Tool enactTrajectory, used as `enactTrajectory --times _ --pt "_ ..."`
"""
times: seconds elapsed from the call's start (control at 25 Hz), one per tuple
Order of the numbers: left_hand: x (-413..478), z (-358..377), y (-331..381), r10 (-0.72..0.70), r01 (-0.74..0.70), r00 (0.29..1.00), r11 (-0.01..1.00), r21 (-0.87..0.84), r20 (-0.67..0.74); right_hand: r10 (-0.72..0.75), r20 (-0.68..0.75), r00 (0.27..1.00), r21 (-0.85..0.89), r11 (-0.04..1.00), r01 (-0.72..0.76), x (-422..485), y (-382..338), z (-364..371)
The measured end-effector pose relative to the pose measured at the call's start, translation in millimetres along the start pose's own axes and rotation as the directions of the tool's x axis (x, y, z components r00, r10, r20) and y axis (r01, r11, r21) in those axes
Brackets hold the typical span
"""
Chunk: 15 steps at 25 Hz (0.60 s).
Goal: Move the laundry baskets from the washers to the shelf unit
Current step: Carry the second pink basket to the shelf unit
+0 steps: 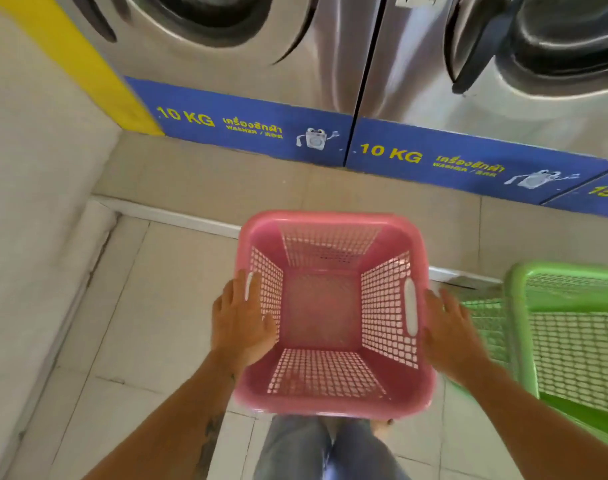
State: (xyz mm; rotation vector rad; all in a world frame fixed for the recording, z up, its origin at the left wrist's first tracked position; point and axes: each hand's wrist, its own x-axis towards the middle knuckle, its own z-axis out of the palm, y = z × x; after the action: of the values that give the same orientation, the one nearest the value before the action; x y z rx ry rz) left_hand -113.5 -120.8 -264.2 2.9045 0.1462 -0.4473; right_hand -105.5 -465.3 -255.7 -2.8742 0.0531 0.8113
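We have the pink basket in front of us, above the floor before the washers, empty. The green basket waits at its right. No shelf unit is in view, so both moves remain. Left hand and right hand press its sides, fingers spread, not curled into the handles

Bright, even light — soft motion blur — warped edges.

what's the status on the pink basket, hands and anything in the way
Left hand and right hand on the sides of the pink basket, empty. Grip unclear. Green basket close on the right.
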Motion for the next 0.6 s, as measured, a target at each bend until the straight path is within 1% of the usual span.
enactTrajectory --times 0.08,0.16,0.24,0.32,0.44,0.6 --pt "18 28 -9 -0.036 0.036 0.999 0.999 0.014 0.007 0.048 -0.014 0.999 0.021 0.999 -0.048 27 0 17" --pt "35 53 -19 -0.07 0.071 0.997 0.997 0.02 -0.024 0.096 -0.027 0.995 0.093 0.991 -0.093 47 0 33" --pt "46 72 -29 -0.051 0.054 0.997 0.997 0.058 -0.049 0.098 -0.048 0.994 0.121 0.988 -0.091 60 1 47" --pt "52 83 -36 -0.022 0.027 0.998 0.995 0.098 -0.055 0.078 -0.069 0.995 0.103 0.992 -0.07 66 1 53" --pt "47 77 -34 -0.03 0.035 0.998 0.995 0.094 -0.054 0.061 -0.109 0.992 0.067 0.996 -0.054 71 -1 40" --pt "25 24 -27 -0.057 0.058 0.998 0.998 0.036 -0.03 -0.027 -0.177 0.984 -0.001 1.0 0.028 57 -11 -17"
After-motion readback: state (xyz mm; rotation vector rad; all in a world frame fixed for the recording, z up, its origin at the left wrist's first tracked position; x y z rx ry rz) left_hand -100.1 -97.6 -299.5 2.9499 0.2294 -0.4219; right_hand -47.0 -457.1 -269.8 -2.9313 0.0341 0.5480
